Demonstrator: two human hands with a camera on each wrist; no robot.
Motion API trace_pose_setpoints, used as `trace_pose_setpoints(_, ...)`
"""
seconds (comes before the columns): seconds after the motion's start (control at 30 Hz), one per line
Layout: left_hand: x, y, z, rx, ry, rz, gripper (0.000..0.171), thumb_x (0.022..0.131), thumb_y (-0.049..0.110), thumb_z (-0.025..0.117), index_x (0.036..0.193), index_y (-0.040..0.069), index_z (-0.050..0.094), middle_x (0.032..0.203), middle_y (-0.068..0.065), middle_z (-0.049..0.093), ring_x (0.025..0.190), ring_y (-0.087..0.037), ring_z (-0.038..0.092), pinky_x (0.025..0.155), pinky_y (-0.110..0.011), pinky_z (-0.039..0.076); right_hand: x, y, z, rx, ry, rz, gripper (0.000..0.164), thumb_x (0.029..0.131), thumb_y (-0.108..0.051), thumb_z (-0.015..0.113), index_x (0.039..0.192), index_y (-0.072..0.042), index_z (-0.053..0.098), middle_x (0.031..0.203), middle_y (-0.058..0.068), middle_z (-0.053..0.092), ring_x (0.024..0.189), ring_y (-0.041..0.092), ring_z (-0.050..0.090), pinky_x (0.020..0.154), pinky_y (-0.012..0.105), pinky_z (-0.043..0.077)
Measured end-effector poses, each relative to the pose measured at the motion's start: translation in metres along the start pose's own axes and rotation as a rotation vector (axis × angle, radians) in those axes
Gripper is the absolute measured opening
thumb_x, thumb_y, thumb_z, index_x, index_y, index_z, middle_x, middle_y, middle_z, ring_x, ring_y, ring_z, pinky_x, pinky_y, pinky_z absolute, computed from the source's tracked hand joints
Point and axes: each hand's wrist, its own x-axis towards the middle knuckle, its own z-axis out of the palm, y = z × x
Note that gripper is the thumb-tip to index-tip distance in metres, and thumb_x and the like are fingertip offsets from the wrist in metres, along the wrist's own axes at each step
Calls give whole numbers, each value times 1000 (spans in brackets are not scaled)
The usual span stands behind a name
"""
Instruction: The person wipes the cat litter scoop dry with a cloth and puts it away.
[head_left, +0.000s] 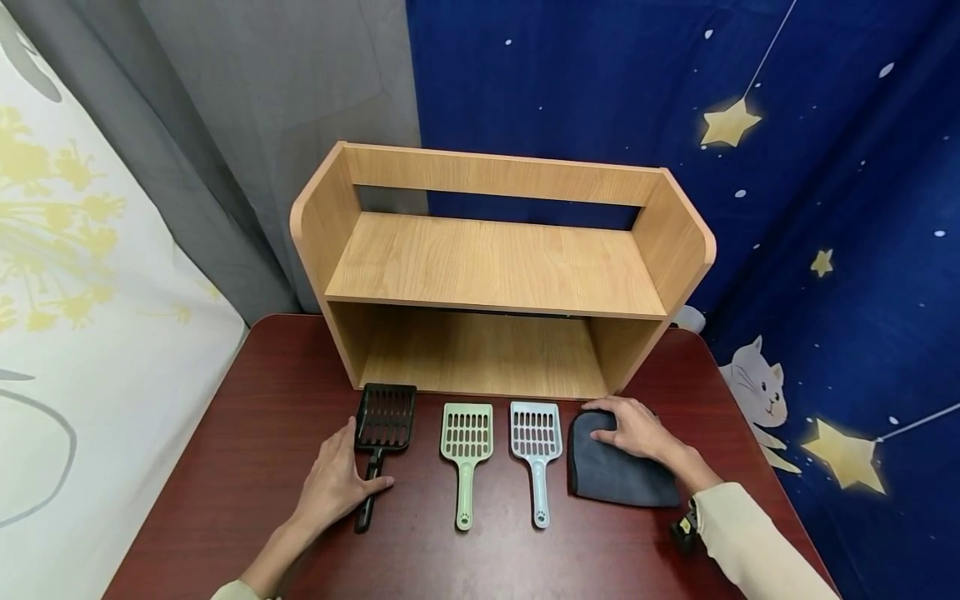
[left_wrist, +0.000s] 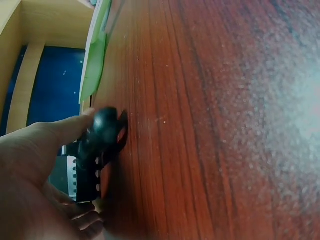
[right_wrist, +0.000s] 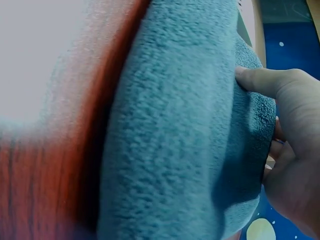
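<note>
one black slotted scoop (head_left: 378,451), one fuzzy cloth (head_left: 621,473) (folded), one wood-grained tabletop (head_left: 465,568).

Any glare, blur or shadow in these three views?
Head: fairly sharp, faint sheen on the table; left wrist: glare whitens the table at the right edge, black scoop blurred at its near end; right wrist: table blown out at upper left, shadow across the cloth near the right hand.

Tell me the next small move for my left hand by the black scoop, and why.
Perhaps close your left hand round the handle of the black scoop: the thumb reaches across the handle, the other fingers lie along the scoop's left side, and the scoop rests on the table, so a fuller grip might steady it.
</note>
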Motion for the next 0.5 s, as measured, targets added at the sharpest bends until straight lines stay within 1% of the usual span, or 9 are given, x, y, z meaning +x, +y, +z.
trace_pose_setpoints(0.1, 0, -1, 0, -4, -3, 4, 119, 77, 33, 96, 161, -13, 25, 156, -38, 41, 145, -55, 37, 106, -69, 42, 1, 0, -2, 14, 7, -11, 47, 85, -17, 90, 128, -11, 75, 122, 8, 77, 111, 28, 72, 90, 51, 57)
trace_pose_setpoints(0.23, 0, -3, 0, 7, 15, 22, 115, 77, 25, 96, 159, -15, 26, 153, -39, 43, 142, -56, 40, 107, -69, 42, 2, 2, -4, 20, 2, -12, 45, 84, -15, 90, 127, -9, 76, 119, 6, 77, 109, 26, 73, 89, 49, 57)
trace_pose_setpoints(0.33, 0, -4, 0, 12, 31, 31, 113, 77, 21, 96, 158, -16, 27, 150, -40, 46, 139, -56, 42, 106, -68, 43, 2, 4, -5, 21, -19, -9, 45, 84, -14, 90, 126, -9, 76, 118, 5, 77, 107, 25, 72, 89, 48, 57)
trace_pose_setpoints(0.5, -1, -8, 0, 0, 31, 46, 107, 79, 16, 95, 157, -18, 29, 145, -40, 49, 135, -55, 45, 101, -66, 47, 2, 5, -10, 49, -69, 13, 44, 85, -13, 89, 126, -7, 75, 118, 6, 77, 108, 25, 71, 90, 47, 56)
